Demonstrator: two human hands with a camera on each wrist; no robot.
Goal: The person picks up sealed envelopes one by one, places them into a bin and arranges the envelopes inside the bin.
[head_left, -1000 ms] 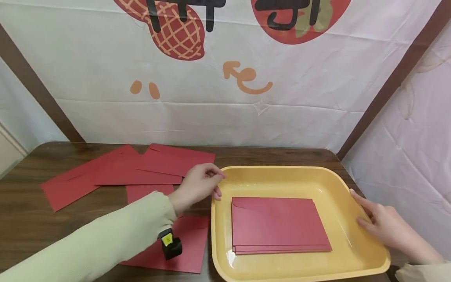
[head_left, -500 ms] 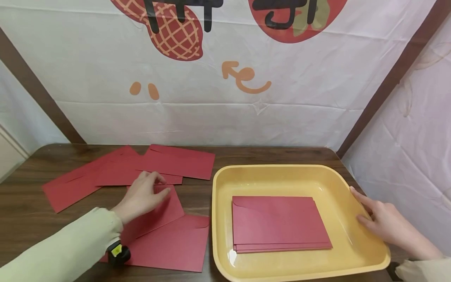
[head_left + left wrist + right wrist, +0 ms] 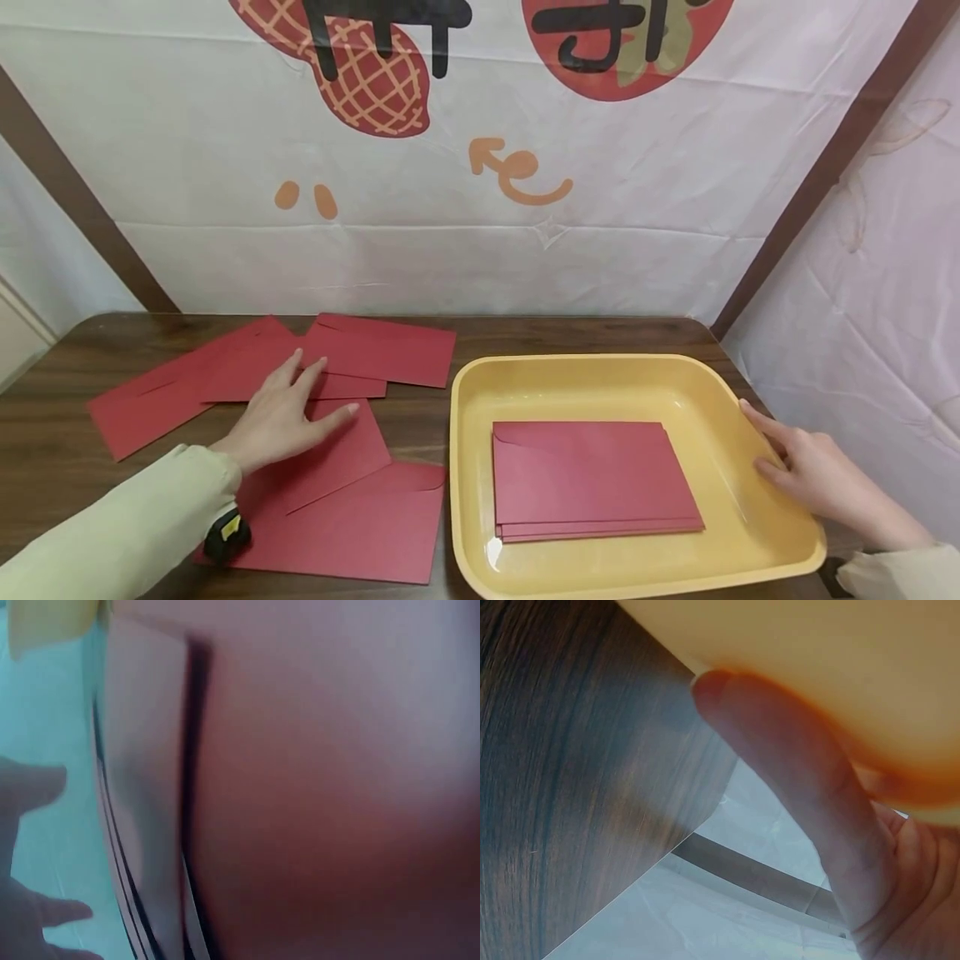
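My left hand point(image 3: 273, 425) is spread over several loose red envelopes on the left, fingers apart and nothing gripped. Under and beside it lie a slanted envelope point(image 3: 360, 450) and a larger one in front point(image 3: 360, 533). The left wrist view has its fingers point(image 3: 34, 787) at the left and blurred envelope edges point(image 3: 146, 787) close by. At the right, my right hand point(image 3: 821, 479) holds the side of a yellow tray point(image 3: 592, 361), and the right wrist view shows a digit pressed along its wall point(image 3: 885, 675). Inside the tray lies a stack of red envelopes point(image 3: 588, 475).
At the back left, more red envelopes point(image 3: 382, 350) overlap on the dark wood table point(image 3: 45, 467). A printed white cloth point(image 3: 450, 258) hangs right behind the table. A black wrist camera point(image 3: 227, 536) sits on the left wrist, low over the front envelope.
My left hand has moved left from the tray's left rim to the loose envelopes, and its fingers have spread. The right hand stays on the tray, and the stack inside lies as before.
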